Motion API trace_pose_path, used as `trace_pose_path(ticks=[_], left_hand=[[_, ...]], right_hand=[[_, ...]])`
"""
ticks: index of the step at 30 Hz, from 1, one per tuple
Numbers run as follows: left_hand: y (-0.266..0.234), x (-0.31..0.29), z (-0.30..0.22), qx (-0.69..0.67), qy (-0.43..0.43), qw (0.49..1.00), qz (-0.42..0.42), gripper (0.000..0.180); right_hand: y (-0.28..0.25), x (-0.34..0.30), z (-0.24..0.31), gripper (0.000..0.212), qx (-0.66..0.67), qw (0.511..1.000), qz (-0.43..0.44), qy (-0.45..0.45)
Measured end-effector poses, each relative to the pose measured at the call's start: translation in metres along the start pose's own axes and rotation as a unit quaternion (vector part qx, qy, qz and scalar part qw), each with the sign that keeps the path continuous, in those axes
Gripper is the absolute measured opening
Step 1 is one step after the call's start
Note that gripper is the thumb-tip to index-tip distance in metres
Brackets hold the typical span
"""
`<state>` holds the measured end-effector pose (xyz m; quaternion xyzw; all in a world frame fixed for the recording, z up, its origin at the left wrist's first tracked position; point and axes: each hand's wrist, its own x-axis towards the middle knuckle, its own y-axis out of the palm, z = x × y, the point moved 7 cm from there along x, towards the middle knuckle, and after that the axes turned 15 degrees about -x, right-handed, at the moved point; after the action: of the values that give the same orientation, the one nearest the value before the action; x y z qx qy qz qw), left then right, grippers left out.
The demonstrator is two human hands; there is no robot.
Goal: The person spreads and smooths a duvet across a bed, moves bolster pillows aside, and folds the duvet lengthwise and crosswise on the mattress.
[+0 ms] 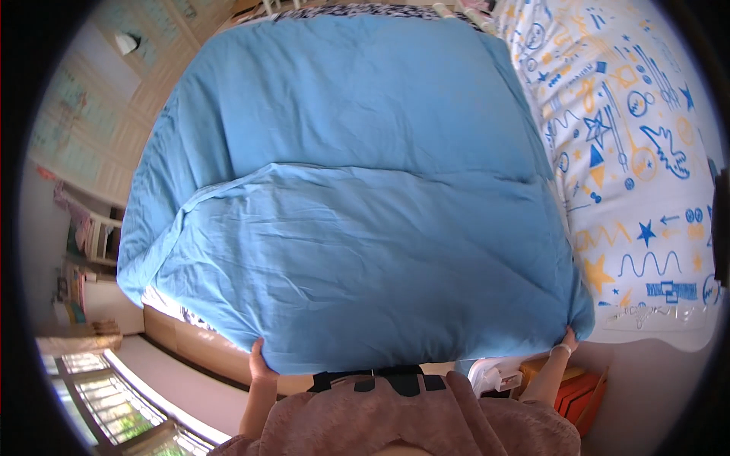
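Observation:
A large blue duvet [365, 99] covers most of the bed, with a long fold [342, 169] running across its middle and creases spreading over the near part. My left hand [261, 362] grips the duvet's near edge left of centre; its thumb lies on top and the other fingers are hidden underneath. At the near right corner, my right hand [568, 340] holds the same edge, fingers mostly covered by the cloth. A light band [561, 349] circles my right wrist. Between the two hands the near edge hangs fairly straight, close to my body.
White bedding with blue and yellow doodles [631, 152] adjoins the bed on the right. A patterned black-and-white sheet [380, 10] shows at the far edge. Wardrobe doors [114, 99] and a window [114, 403] are on the left. An orange-red box [579, 399] stands at lower right.

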<state>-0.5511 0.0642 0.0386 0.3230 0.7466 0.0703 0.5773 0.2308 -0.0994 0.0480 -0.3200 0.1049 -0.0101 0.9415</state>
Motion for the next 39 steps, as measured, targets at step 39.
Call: trace_pose_path(ticks=[39], left_hand=[[-0.403,-0.039,-0.277,-0.113,0.107,0.981,-0.119,0.010]], right_hand=[[0.244,-0.758,-0.088,0.011,-0.467,0.468,0.648,-0.377]])
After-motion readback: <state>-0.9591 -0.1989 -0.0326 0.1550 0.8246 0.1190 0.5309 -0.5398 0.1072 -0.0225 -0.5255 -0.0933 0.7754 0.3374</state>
